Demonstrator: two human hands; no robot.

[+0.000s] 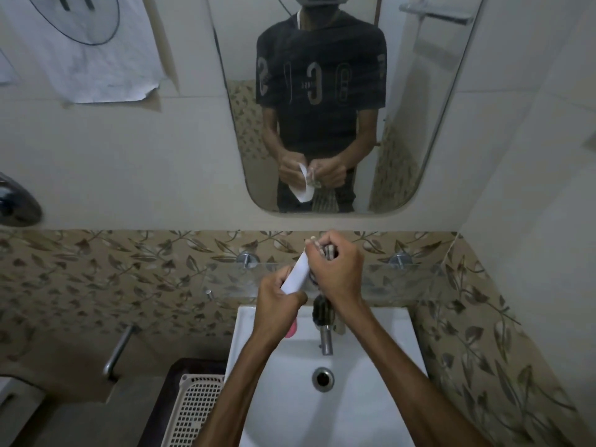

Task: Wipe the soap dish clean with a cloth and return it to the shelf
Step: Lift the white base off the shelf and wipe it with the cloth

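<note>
**Q:** ok so what's on the head cam? Only view I've got, right?

**A:** yep, just the one. I'm looking down over a white sink [380, 411] with a metal tap [325, 338] at the back. Both hands are up in front of the glass shelf [419, 280] on the leaf-pattern tile band.

**Q:** and the hands, holding stuff or what?

**A:** left hand [279, 304] has its fingers curled round the lower end of the white soap dish [298, 271], which sits tilted, upper end pointing at the right hand. Right hand [337, 269] is curled too, fingers bunched at the top end of the dish and gripping the cloth [322, 308]. I can only see a dark bit of it hanging below that wrist, over the tap.

**Q:** so the dish isn't on the shelf?

**A:** nope, it's up in the air between the two hands, in front of the shelf and above the back of the sink.

**Q:** anything else around?

**A:** a mirror [451, 130] on the wall reflecting the person with dish and cloth in hand, something pink [292, 330] on the sink ledge under the left wrist, a white plastic basket [196, 411] bottom left, and a paper sheet [96, 69] stuck to the wall top left.
</note>
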